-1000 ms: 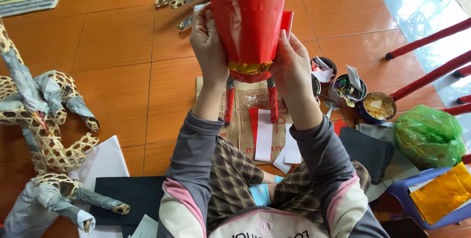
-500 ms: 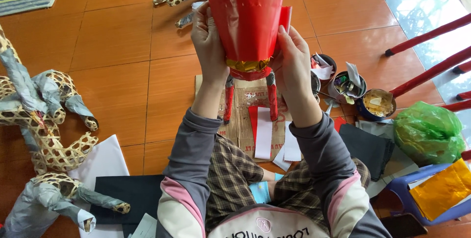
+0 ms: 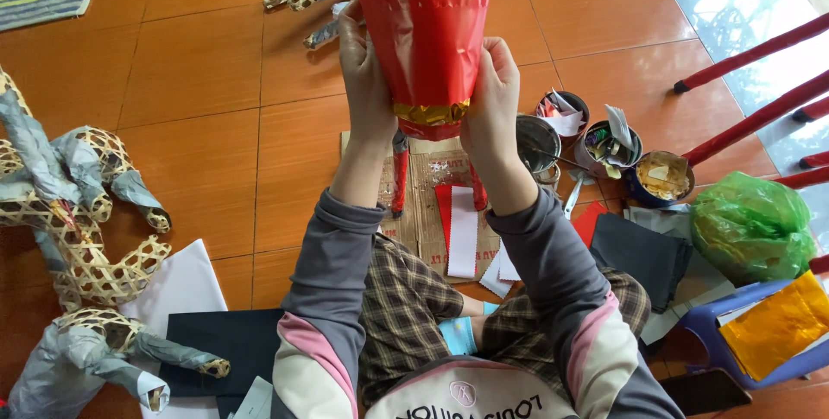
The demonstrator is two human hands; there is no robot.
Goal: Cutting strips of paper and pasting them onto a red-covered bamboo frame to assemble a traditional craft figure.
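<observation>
Above the tiled floor [image 3: 199, 99], both hands grip a red paper-covered form [image 3: 427, 30], raised over the cardboard sheet [image 3: 427, 199]: left hand [image 3: 364, 69] and right hand [image 3: 492, 95] with fingers wrapped around its sides. Just right stand three tins [image 3: 596, 147] and a green bag [image 3: 751, 225]; woven bamboo frames [image 3: 73, 229] lie far left.

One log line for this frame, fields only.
left hand: grips red paper-covered form | right hand: grips same | gold band: at lower end
</observation>
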